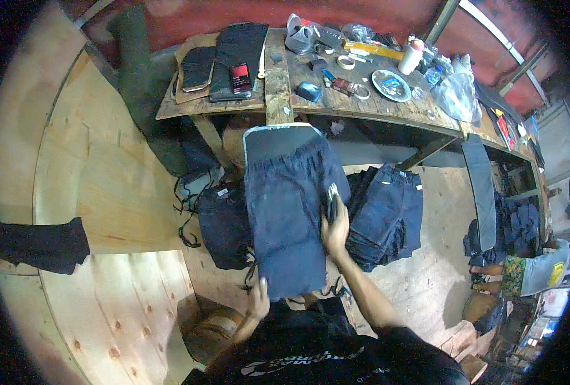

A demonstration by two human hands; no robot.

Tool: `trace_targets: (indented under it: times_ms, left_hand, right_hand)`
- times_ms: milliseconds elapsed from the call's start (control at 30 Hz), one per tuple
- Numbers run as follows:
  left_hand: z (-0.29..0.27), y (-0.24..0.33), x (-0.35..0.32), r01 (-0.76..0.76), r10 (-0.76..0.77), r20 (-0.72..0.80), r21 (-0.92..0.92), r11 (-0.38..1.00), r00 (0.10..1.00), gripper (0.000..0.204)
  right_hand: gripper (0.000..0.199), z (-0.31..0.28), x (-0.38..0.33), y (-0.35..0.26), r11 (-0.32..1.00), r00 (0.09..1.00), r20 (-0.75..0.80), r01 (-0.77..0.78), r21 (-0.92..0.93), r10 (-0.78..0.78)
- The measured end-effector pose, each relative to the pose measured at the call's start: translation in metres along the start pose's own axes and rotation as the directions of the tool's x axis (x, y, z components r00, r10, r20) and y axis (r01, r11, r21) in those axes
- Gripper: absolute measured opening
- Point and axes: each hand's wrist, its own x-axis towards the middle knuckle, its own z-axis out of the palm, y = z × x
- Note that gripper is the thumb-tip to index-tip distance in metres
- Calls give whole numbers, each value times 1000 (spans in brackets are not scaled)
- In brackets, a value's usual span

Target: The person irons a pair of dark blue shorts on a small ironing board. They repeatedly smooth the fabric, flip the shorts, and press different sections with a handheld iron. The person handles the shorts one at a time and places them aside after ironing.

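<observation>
Left hand (258, 300) pinches the shorts' (285, 212) hem at 6 o'clock, holding them taut while the right hand (333, 228) grips a dark tool pressed at their 3 o'clock edge.

Lighting is moderate and even, with a cool bluish cast; the pale plywood floor (105, 179) reads brightest, while the dark garments lose fold detail. Shadows are soft and pool beneath the desk (278, 96). Fisheye distortion bends straight edges toward a black rim, and peripheral detail turns soft and noisy.
</observation>
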Motion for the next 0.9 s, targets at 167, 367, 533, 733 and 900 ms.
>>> trace_targets:
  times_ms: [167, 367, 533, 733, 900]
  left_hand:
    - [-136, -60, -68, -78, 79, 2, 124, 989, 997, 43]
    - [-160, -6, 32, -276, 573, -243, 689, 670, 783, 57]
    - [-79, 142, 119, -658, 469, 461, 512, 553, 753, 122]
    - [-68, 244, 313, -753, 703, 330, 479, 450, 630, 131]
    - [-50, 272, 380, -860, 862, 284, 426, 280, 421, 135]
  right_hand:
    - [80, -71, -97, -78, 895, 853, 494, 344, -284, -171]
    - [99, -25, -115, -138, 969, 747, 622, 231, 92, -237]
    - [92, -35, -79, -74, 959, 873, 473, 226, -170, -121]
    - [71, 1, 46, -47, 986, 984, 70, 164, -11, -163]
    - [89, 20, 3, -124, 952, 525, 795, 130, 278, -304]
